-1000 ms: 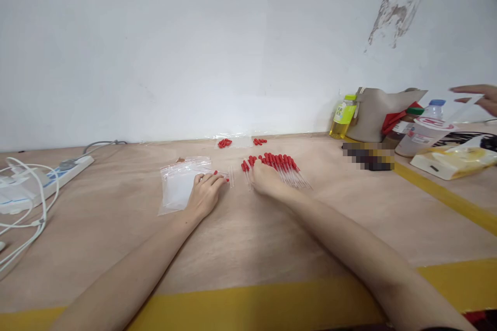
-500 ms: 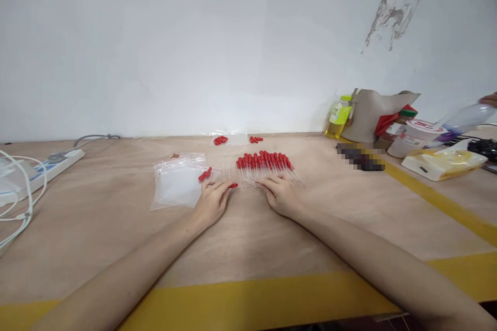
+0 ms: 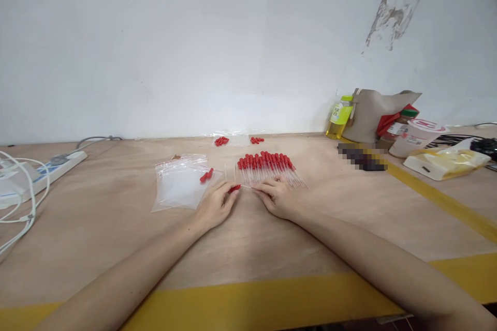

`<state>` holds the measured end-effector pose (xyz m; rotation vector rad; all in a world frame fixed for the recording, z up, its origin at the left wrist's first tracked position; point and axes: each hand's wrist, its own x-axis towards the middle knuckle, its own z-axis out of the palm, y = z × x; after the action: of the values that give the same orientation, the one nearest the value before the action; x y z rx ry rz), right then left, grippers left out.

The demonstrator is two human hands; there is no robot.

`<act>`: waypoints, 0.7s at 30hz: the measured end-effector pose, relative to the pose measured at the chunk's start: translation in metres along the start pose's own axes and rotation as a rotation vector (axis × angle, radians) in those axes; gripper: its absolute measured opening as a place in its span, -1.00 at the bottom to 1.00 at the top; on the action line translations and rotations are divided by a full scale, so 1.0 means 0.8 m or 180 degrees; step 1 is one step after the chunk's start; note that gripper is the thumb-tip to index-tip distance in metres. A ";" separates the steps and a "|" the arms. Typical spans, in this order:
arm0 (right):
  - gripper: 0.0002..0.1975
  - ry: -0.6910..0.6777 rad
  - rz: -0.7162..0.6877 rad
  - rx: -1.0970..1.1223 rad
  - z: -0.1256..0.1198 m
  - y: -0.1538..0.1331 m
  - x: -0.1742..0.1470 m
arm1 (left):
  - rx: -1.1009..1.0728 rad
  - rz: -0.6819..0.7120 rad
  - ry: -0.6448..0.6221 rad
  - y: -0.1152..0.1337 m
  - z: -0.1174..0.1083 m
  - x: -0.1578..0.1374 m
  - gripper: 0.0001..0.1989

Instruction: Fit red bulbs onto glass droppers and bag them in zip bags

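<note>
My left hand (image 3: 216,202) pinches a red rubber bulb (image 3: 234,188) between thumb and fingers. My right hand (image 3: 277,197) grips a thin clear tube (image 3: 247,187), which points left at the bulb's mouth; whether it sits inside the bulb is too small to tell. Just behind my right hand lies a row of red-bulbed droppers (image 3: 266,161), side by side with their clear stems toward me. A few loose clear tubes (image 3: 230,171) lie left of the row. Two red bulbs (image 3: 206,175) rest on clear zip bags (image 3: 176,186) beside my left hand.
Small piles of red bulbs (image 3: 221,141) lie on clear plastic by the wall. A power strip (image 3: 58,168) with white cables is at left. At right stand a yellow-capped bottle (image 3: 340,118), a grey bag (image 3: 365,114), a tub (image 3: 415,139), a yellow-white packet (image 3: 446,160) and black cables.
The clear tube in my right hand has come level with the red bulb in my left, bringing their ends together. At far right, another person's hand and a clear bottle have left the view.
</note>
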<state>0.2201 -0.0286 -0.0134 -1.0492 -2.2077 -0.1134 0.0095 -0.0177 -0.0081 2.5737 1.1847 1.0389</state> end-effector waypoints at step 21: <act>-0.71 -0.0149 -0.0316 -0.0232 -0.002 0.012 -0.001 | 0.0476 0.0474 -0.0506 0.004 -0.008 -0.002 -0.76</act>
<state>0.2285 -0.0235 -0.0145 -0.9902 -2.3136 -0.2168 0.0070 -0.0222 -0.0031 2.8362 1.0843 0.7792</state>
